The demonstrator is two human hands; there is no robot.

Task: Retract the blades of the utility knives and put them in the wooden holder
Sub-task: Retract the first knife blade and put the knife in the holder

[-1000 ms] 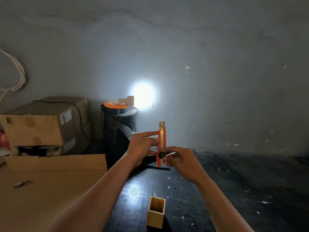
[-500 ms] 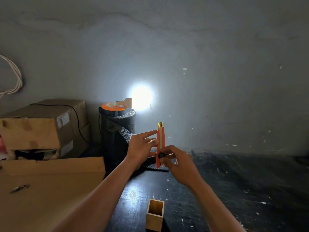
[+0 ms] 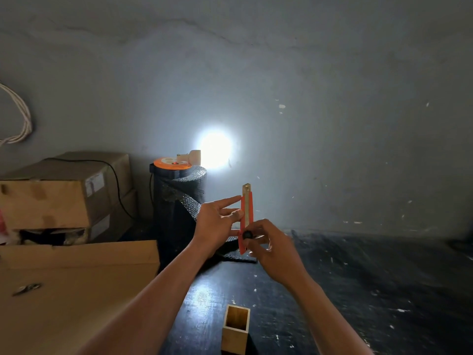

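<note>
While a pale grey plaster wall (image 3: 307, 85) fills the upper half of the frame, lit at centre by a round white glare (image 3: 215, 149), a dark, paint-flecked black tabletop (image 3: 358, 290) spreads across the lower right; a broad flat sheet of brown cardboard (image 3: 76, 290) covers the lower left, and stacked brown cardboard boxes (image 3: 58, 193) sit above it at the left edge; a black roll of bubble wrap (image 3: 179, 208) stands upright just left of centre, topped by an orange disc; both bare forearms rise from the bottom edge toward the middle; the left hand (image 3: 217, 224) steadies the orange plastic utility knife (image 3: 247, 216) with its fingertips against the left side of the casing; the right hand (image 3: 273, 249) pinches the knife's lower part, thumb and finger at the black slider knob; the knife is held upright in the air at centre frame, metal tip upward; the small square open-topped wooden holder (image 3: 236, 329) stands on the tabletop at bottom centre, well below the knife.
</note>
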